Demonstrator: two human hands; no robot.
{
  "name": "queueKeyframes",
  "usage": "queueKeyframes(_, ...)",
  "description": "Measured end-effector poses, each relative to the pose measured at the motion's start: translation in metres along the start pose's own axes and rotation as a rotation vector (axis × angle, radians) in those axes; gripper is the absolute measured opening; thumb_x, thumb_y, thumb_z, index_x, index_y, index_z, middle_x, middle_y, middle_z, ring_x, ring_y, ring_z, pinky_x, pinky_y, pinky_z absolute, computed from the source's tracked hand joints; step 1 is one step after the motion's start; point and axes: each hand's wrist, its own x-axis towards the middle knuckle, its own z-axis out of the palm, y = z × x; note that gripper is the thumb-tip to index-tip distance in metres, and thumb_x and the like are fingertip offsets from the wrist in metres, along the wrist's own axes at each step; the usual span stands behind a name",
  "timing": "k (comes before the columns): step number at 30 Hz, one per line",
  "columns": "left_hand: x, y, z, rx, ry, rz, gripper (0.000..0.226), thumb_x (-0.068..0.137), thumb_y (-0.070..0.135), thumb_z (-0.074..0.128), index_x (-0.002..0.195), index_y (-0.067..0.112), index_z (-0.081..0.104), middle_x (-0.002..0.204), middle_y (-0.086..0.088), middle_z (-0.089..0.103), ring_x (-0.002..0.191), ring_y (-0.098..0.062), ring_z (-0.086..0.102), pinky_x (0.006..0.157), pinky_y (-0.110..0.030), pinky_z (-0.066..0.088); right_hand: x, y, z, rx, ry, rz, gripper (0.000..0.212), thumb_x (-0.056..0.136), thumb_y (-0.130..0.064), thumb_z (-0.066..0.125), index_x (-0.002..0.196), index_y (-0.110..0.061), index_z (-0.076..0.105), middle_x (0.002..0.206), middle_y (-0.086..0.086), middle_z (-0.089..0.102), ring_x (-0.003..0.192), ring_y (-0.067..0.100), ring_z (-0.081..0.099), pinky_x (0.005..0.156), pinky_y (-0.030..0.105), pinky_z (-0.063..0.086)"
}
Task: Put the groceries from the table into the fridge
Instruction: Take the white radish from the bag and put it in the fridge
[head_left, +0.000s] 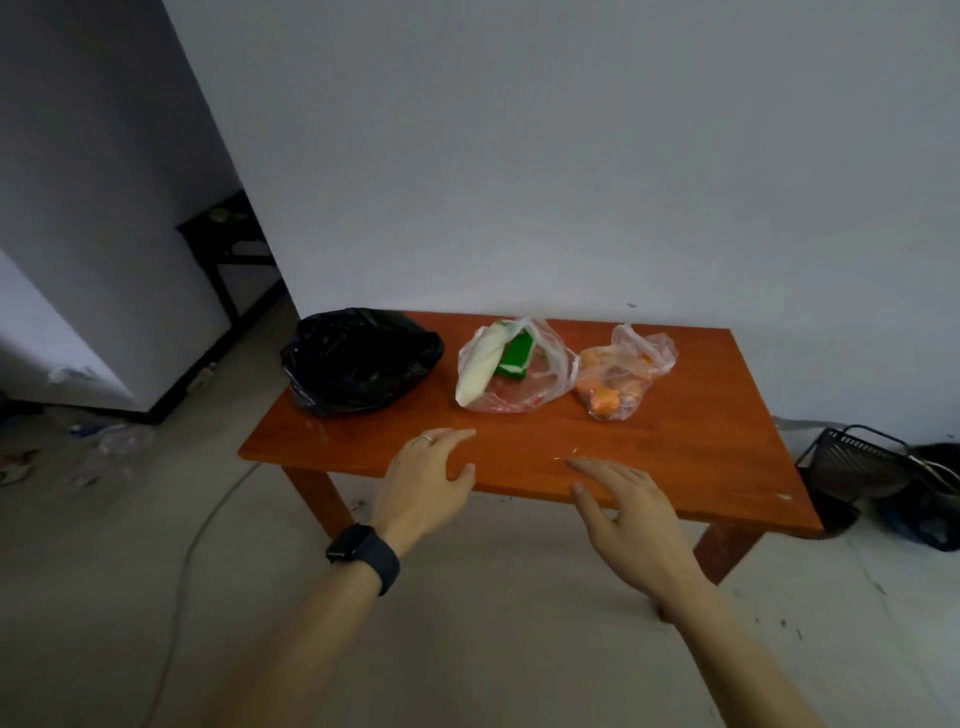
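Hands: left hand and right hand spread, empty, over the bench edge.
Clear bag: soft, likely light; gather its loose top.
Black bag: limp, contents hidden.

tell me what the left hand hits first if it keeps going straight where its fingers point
Probably the clear plastic bag holding a pale vegetable and green packet; the left hand points up-right across bare orange-brown wooden table, though depth is uncertain.

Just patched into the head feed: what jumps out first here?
Three bags in a row on the orange-brown table against the wall: a black bag on the left, a clear bag with something green and white in the middle, and a clear bag of orange items on the right. Both hands reach over the near edge, empty and open: left hand, right hand.
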Motion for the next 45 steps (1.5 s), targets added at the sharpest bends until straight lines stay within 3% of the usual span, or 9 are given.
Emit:
queueKeyframes(14, 0.189, -0.097, 0.047, -0.085, -0.105, -0.165, 0.051, 0.094, 0.042, 0.058, 0.142, 0.041, 0.041, 0.155, 0.002, 0.029, 0.134, -0.017, 0.042, 0.099, -0.035, 0.049, 0.172, 0.046, 0.120, 0.066, -0.243, 0.134, 0.038, 0.101, -0.039, 0.052, 0.137, -0.029, 0.058, 0.134, -0.010, 0.062, 0.124, 0.013, 0.055, 0.099, 0.022, 0.041)
queueKeyframes(20, 0.301, -0.135, 0.075, -0.191, -0.183, -0.178, 0.088, 0.088, 0.050, 0.066, 0.156, 0.034, 0.013, 0.163, 0.000, 0.009, 0.145, -0.025, 0.030, 0.105, -0.037, 0.041, 0.254, 0.048, 0.192, 0.136, -0.250, 0.353, 0.039, 0.101, -0.041, 0.049, 0.138, -0.027, 0.053, 0.132, -0.006, 0.062, 0.123, 0.019, 0.057, 0.102, 0.033, 0.045)
queueKeyframes(26, 0.397, -0.155, 0.101, -0.182, -0.374, -0.226, 0.110, 0.079, 0.058, 0.073, 0.156, 0.035, -0.002, 0.164, -0.008, 0.004, 0.139, -0.037, 0.038, 0.097, -0.046, 0.047, 0.329, 0.036, 0.244, 0.183, -0.202, 0.486, 0.037, 0.102, -0.026, 0.050, 0.139, -0.028, 0.048, 0.138, -0.005, 0.057, 0.129, 0.018, 0.051, 0.099, 0.022, 0.035)
queueKeyframes(29, 0.423, -0.160, 0.117, -0.117, -0.470, -0.221, 0.114, 0.077, 0.057, 0.075, 0.156, 0.035, -0.004, 0.163, -0.011, 0.006, 0.133, -0.040, 0.045, 0.095, -0.046, 0.048, 0.353, 0.036, 0.267, 0.182, -0.191, 0.528, 0.045, 0.102, -0.021, 0.048, 0.147, -0.021, 0.043, 0.147, -0.002, 0.050, 0.138, 0.018, 0.043, 0.107, 0.022, 0.030)
queueKeyframes(32, 0.439, -0.170, 0.128, -0.069, -0.515, -0.212, 0.105, 0.083, 0.041, 0.073, 0.156, 0.036, -0.003, 0.160, -0.012, 0.016, 0.123, -0.039, 0.054, 0.088, -0.042, 0.050, 0.368, 0.038, 0.289, 0.153, -0.242, 0.555, 0.051, 0.102, -0.028, 0.045, 0.151, -0.019, 0.036, 0.156, 0.000, 0.040, 0.147, 0.019, 0.031, 0.120, 0.038, 0.028)
queueKeyframes(35, 0.446, -0.188, 0.135, -0.088, -0.560, -0.268, 0.090, 0.089, 0.026, 0.065, 0.156, 0.032, 0.005, 0.149, -0.015, 0.040, 0.115, -0.035, 0.059, 0.081, -0.038, 0.050, 0.369, 0.041, 0.310, 0.147, -0.310, 0.621, 0.032, 0.102, -0.035, 0.040, 0.129, -0.023, 0.050, 0.127, 0.000, 0.060, 0.120, 0.022, 0.056, 0.100, 0.044, 0.048)
queueKeyframes(39, 0.449, -0.210, 0.138, -0.154, -0.691, -0.390, 0.086, 0.084, 0.012, 0.067, 0.155, 0.027, 0.020, 0.139, -0.012, 0.053, 0.115, -0.029, 0.058, 0.084, -0.034, 0.050, 0.355, 0.037, 0.333, 0.190, -0.309, 0.682, 0.024, 0.104, -0.036, 0.035, 0.102, -0.023, 0.055, 0.094, -0.004, 0.059, 0.080, 0.018, 0.055, 0.074, 0.040, 0.052)
queueKeyframes(43, 0.442, -0.225, 0.140, -0.094, -0.735, -0.346, 0.077, 0.085, 0.005, 0.062, 0.151, 0.027, 0.031, 0.136, -0.011, 0.055, 0.102, -0.024, 0.057, 0.080, -0.030, 0.048, 0.347, 0.031, 0.356, 0.287, -0.279, 0.671, 0.030, 0.104, -0.030, 0.041, 0.115, -0.020, 0.067, 0.121, -0.003, 0.064, 0.110, 0.016, 0.054, 0.097, 0.032, 0.044)
queueKeyframes(45, 0.443, -0.232, 0.140, -0.048, -0.707, -0.318, 0.071, 0.089, 0.007, 0.059, 0.150, 0.029, 0.031, 0.138, -0.011, 0.055, 0.110, -0.028, 0.059, 0.086, -0.034, 0.051, 0.352, 0.027, 0.355, 0.373, -0.243, 0.724, 0.029, 0.104, -0.029, 0.044, 0.116, -0.018, 0.068, 0.120, -0.005, 0.065, 0.110, 0.016, 0.057, 0.091, 0.026, 0.044)
